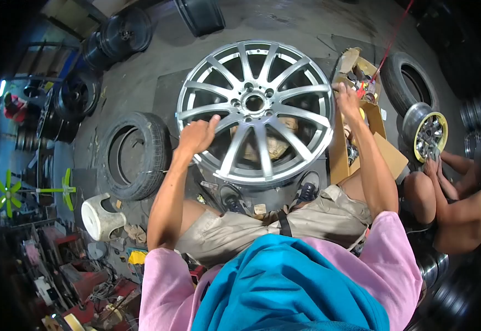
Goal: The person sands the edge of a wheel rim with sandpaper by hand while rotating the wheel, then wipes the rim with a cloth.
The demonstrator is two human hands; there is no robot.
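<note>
wheel rim [244,106] by edges, my left hand [198,136] and right hand [347,102] part-closed on it; uneven grip could tip it.

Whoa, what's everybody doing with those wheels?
Someone has a big silver wheel facing up in front of their feet. Their left hand grips one side, and their right hand is at the other. Off to the right, another person has their hands on a smaller wheel with a yellow edge. A tire lies on the left.
</note>
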